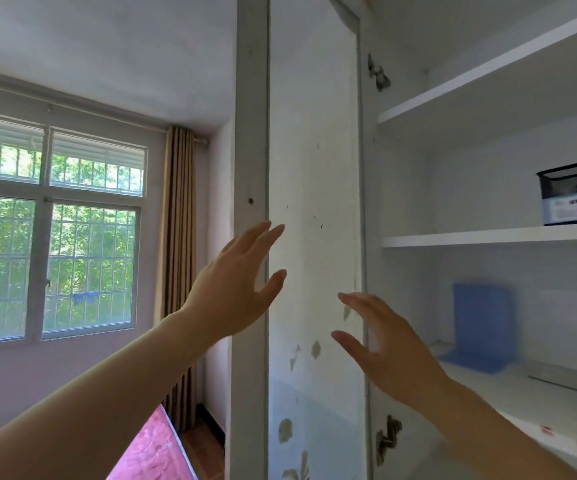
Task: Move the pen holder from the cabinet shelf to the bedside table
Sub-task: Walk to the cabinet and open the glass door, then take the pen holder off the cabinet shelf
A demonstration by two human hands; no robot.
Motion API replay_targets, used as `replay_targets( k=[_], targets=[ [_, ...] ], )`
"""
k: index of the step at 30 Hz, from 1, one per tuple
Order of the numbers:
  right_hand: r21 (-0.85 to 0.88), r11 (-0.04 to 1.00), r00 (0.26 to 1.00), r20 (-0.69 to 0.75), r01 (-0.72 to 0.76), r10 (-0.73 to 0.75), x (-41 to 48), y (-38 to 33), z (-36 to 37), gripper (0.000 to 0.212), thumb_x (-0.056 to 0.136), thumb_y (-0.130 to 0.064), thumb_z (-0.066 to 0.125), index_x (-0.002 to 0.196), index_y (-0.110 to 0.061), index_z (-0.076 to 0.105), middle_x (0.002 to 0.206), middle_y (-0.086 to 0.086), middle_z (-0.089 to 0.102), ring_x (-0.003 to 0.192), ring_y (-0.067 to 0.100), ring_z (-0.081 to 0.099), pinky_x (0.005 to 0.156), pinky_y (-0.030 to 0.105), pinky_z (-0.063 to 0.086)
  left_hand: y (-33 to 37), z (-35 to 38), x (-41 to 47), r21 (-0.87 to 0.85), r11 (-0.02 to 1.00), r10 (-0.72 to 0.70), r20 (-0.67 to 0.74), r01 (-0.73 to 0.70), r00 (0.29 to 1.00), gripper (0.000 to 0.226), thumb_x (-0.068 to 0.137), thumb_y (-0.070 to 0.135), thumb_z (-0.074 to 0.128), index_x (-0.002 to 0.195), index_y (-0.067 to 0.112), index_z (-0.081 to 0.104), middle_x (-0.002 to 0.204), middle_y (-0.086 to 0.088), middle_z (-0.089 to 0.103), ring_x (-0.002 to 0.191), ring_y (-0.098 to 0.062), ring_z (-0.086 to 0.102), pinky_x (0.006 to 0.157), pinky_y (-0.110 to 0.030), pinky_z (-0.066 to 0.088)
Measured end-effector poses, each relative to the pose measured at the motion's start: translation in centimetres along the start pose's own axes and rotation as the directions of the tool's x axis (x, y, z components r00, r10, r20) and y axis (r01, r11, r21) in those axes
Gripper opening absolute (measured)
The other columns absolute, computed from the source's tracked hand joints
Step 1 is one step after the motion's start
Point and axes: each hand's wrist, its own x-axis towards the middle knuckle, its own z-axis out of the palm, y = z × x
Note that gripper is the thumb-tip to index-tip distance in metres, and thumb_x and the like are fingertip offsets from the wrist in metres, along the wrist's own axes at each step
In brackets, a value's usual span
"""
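Observation:
A black mesh pen holder (572, 195) with a white label on its front stands on the middle cabinet shelf (487, 237), at the right edge of the view. My left hand (235, 289) is raised with spread, straight fingers in front of the open cabinet door (314, 202), near its outer edge. My right hand (384, 344) is also open, fingers straight, low in front of the door's hinge side, well left of and below the pen holder. Neither hand holds anything. The bedside table is not in view.
A blue bookend (477, 327) stands on the lower shelf (522, 393). The top shelf (487, 74) shows nothing on it. A barred window (55, 237) and brown curtain (179, 271) are at left. A pink bed corner (155, 448) shows below.

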Motion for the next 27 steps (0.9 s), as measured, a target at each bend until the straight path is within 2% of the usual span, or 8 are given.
replay_targets(
  k=[2, 6, 8, 12, 17, 25, 27],
  targets=[
    [-0.026, 1.000, 1.000, -0.001, -0.006, 0.006, -0.4, 1.4, -1.9, 0.058, 0.083, -0.057, 0.038, 0.136, -0.035, 0.030, 0.133, -0.019, 0.034, 0.116, -0.007, 0.031, 0.094, 0.008, 0.021, 1.1, 1.0, 0.7, -0.009, 1.000, 0.016, -0.018, -0.016, 1.000, 0.059, 0.088, 0.045, 0.043, 0.142, 0.033, 0.022, 0.149, 0.009, 0.029, 0.132, -0.014, 0.036, 0.100, -0.042, 0.042],
    [-0.067, 0.997, 0.999, -0.005, -0.038, 0.038, -1.1, 4.3, -5.5, 0.058, 0.082, -0.055, 0.041, 0.135, -0.032, 0.034, 0.133, -0.019, 0.034, 0.115, -0.008, 0.030, 0.095, 0.012, 0.020, 3.9, 4.1, 2.4, -0.059, 0.997, 0.048, -0.017, -0.048, 0.999, 0.058, 0.089, 0.046, 0.042, 0.142, 0.033, 0.022, 0.149, 0.009, 0.030, 0.134, -0.012, 0.031, 0.104, -0.034, 0.032],
    [-0.093, 0.994, 0.999, -0.015, -0.049, 0.048, -1.5, 5.9, -7.2, 0.056, 0.084, -0.051, 0.045, 0.135, -0.030, 0.036, 0.136, -0.015, 0.036, 0.117, -0.005, 0.031, 0.097, 0.013, 0.021, 5.5, 5.9, 3.5, -0.081, 0.994, 0.074, -0.013, -0.075, 0.997, 0.059, 0.088, 0.049, 0.038, 0.142, 0.034, 0.022, 0.149, 0.009, 0.031, 0.135, -0.011, 0.031, 0.104, -0.033, 0.034],
    [-0.154, 0.986, 0.997, -0.055, -0.070, 0.062, -2.0, 8.9, -10.7, 0.049, 0.086, -0.038, 0.056, 0.132, -0.024, 0.043, 0.136, -0.006, 0.043, 0.123, 0.005, 0.038, 0.097, 0.012, 0.022, 9.1, 9.3, 5.7, -0.128, 0.984, 0.120, -0.014, -0.121, 0.993, 0.059, 0.087, 0.051, 0.035, 0.141, 0.032, 0.026, 0.147, 0.008, 0.035, 0.129, -0.011, 0.038, 0.095, -0.026, 0.036],
    [-0.226, 0.970, 0.994, -0.074, -0.090, 0.075, -2.5, 12.9, -14.4, 0.050, 0.086, -0.042, 0.054, 0.131, -0.023, 0.044, 0.135, -0.004, 0.044, 0.123, 0.010, 0.040, 0.103, 0.026, 0.031, 13.8, 13.4, 8.4, -0.205, 0.967, 0.150, -0.023, -0.152, 0.988, 0.055, 0.088, 0.042, 0.044, 0.140, 0.027, 0.030, 0.143, 0.007, 0.039, 0.124, -0.013, 0.044, 0.092, -0.022, 0.033],
    [-0.295, 0.953, 0.995, -0.098, -0.064, 0.036, -2.3, 17.9, -19.0, 0.047, 0.086, -0.040, 0.055, 0.129, -0.023, 0.047, 0.132, -0.004, 0.047, 0.120, 0.009, 0.042, 0.099, 0.018, 0.029, 18.4, 19.4, 12.4, -0.285, 0.946, 0.149, -0.048, -0.156, 0.988, 0.051, 0.089, 0.034, 0.051, 0.137, 0.024, 0.036, 0.138, 0.002, 0.045, 0.119, -0.015, 0.046, 0.094, -0.027, 0.038],
    [-0.299, 0.953, 0.994, -0.106, -0.042, 0.011, -2.0, 18.6, -19.7, 0.046, 0.086, -0.042, 0.056, 0.127, -0.023, 0.048, 0.129, -0.006, 0.048, 0.118, 0.006, 0.042, 0.096, 0.012, 0.028, 19.2, 20.7, 13.2, -0.300, 0.943, 0.133, -0.053, -0.143, 0.990, 0.050, 0.089, 0.035, 0.049, 0.136, 0.024, 0.037, 0.136, 0.001, 0.046, 0.117, -0.016, 0.047, 0.094, -0.030, 0.040]
  ],
)
